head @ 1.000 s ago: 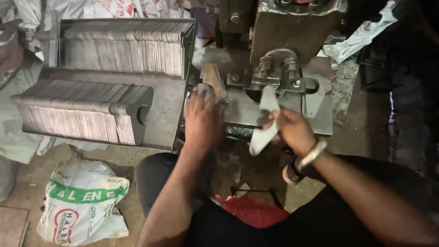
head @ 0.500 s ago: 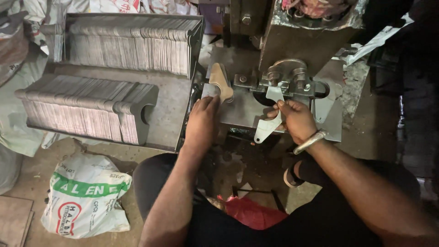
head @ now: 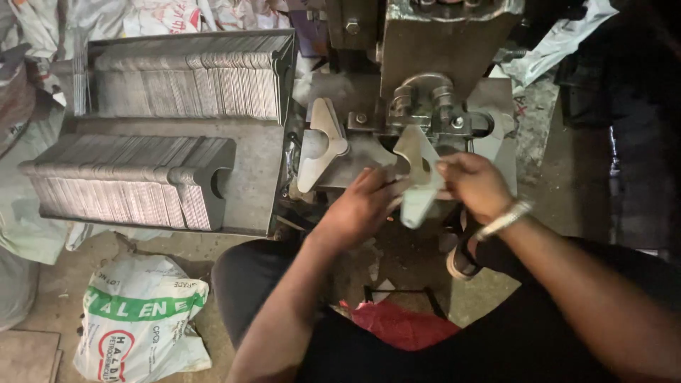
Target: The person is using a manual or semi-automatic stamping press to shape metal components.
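**Blank held at the press die, both hands on it**

Dim workshop floor, concrete, littered; a grey steel press [head: 447,42] stands at the top centre with its die fixture [head: 433,106] facing the seated person.

Left hand [head: 362,206]: fingers stretched forward and close together, tips touching the lower left edge of a flat grey sheet-metal blank with a notched outline [head: 418,170]. Right hand [head: 472,184], metal bangle at the wrist: fingers and thumb pinched on the blank's right edge.

Position of blank: in front of the die fixture, its upper end just below the clamp, lower end hanging over the bed's front edge. Not yet seated in the die, as far as I can judge.

Orientation: long axis runs roughly away from the person, tilted slightly; narrower upper end points to the press, broader lower end toward the lap.

Progress (judged): a second similar light metal blank [head: 319,142] lies on the bed to the left. Two long rows of stacked grey plates [head: 135,191] fill a metal tray [head: 259,167] at left; whether these are finished or waiting, cannot tell.
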